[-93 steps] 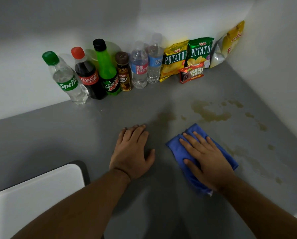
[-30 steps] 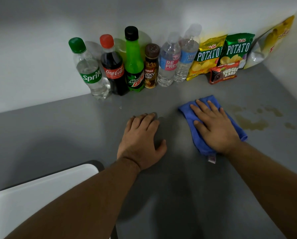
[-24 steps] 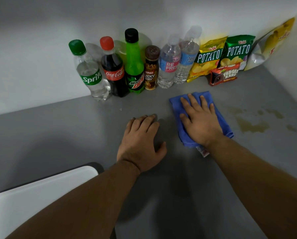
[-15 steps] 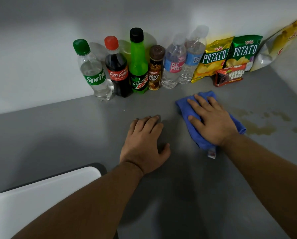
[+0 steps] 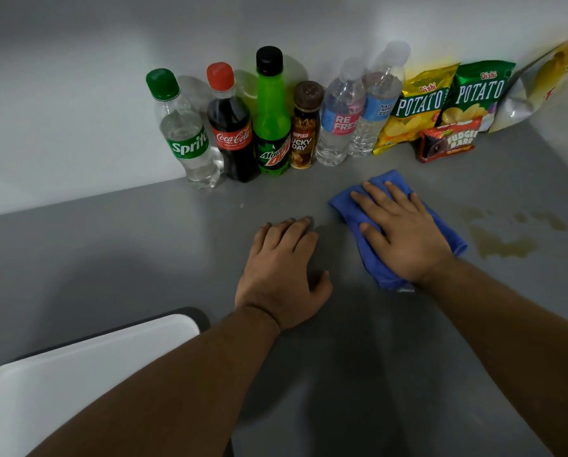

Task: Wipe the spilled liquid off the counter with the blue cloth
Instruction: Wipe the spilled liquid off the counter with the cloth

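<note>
Grey counter (image 5: 111,252) runs back to a white wall, and your landmark is the blue cloth (image 5: 368,258) lying on it right of centre. Your right hand (image 5: 404,235) lies flat on top of that cloth, palm down, fingers spread and pointing toward the wall, so blue shows along the hand's left edge, past the fingertips, and at a corner to the right. Just right of the cloth, brownish spill (image 5: 503,244) sits on the counter in a main patch with smaller spots scattered farther right and behind it; the cloth's right corner lies near the patch, and whether they touch is unclear. Your left hand (image 5: 282,272) rests left of the cloth, flat on the bare counter, fingers loosely together, holding nothing and apart from the cloth.

Behind the cloth against the wall stand bottles: Sprite (image 5: 183,133), Coca-Cola (image 5: 231,127), Mountain Dew (image 5: 271,120), a Kopiko bottle (image 5: 304,130), and two water bottles (image 5: 342,117). Right of those lean two Potato chip bags (image 5: 418,110), a Fudgee Barr pack (image 5: 447,143) and a yellow bag (image 5: 546,77). Well left of and nearer you than the cloth sits a white tray (image 5: 61,390).
</note>
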`<state>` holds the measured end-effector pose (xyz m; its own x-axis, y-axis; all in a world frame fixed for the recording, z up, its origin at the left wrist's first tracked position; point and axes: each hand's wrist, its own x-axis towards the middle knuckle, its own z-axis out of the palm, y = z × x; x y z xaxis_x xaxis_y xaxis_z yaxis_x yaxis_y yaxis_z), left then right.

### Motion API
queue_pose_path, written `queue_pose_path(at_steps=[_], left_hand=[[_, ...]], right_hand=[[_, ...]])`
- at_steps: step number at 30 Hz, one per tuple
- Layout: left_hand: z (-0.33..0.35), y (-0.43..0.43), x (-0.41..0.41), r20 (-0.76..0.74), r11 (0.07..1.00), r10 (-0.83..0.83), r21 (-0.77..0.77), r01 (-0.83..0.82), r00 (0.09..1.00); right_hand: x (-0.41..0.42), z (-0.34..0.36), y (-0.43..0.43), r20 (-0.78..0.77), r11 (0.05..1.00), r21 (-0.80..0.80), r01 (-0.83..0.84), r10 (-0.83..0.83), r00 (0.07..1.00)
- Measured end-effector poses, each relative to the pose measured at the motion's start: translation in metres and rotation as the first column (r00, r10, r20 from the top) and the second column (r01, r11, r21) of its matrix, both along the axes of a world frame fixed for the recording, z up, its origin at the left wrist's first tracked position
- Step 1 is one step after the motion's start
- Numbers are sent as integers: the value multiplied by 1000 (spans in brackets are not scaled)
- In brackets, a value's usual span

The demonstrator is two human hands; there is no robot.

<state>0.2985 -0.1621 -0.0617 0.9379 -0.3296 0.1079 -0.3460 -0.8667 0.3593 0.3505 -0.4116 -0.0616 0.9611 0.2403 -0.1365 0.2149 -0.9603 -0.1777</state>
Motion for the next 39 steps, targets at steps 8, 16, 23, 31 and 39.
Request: queue_pose_path(at_steps=[8, 16, 23, 31, 39], left_hand=[[2, 1, 0, -24, 1000, -1, -6, 1, 1000], [2, 0, 0, -32, 1000, -8, 4, 8, 999], [2, 1, -1, -11, 1000, -17, -12, 17, 1000], [0, 0, 0, 12, 1000, -23, 6, 23, 1000], [2, 0, -1, 3, 999, -33, 25, 33, 999]], right_hand=[[-23, 2, 29, -9, 1000, 3, -23, 23, 1000], [-23, 1, 7, 5, 997, -6, 81, -81, 997], [-68, -1, 23, 8, 999, -8, 46, -46, 999], [-68, -2, -12, 30, 990, -11, 141, -141, 990], [-143, 2, 0, -34, 998, 2, -67, 67, 997]])
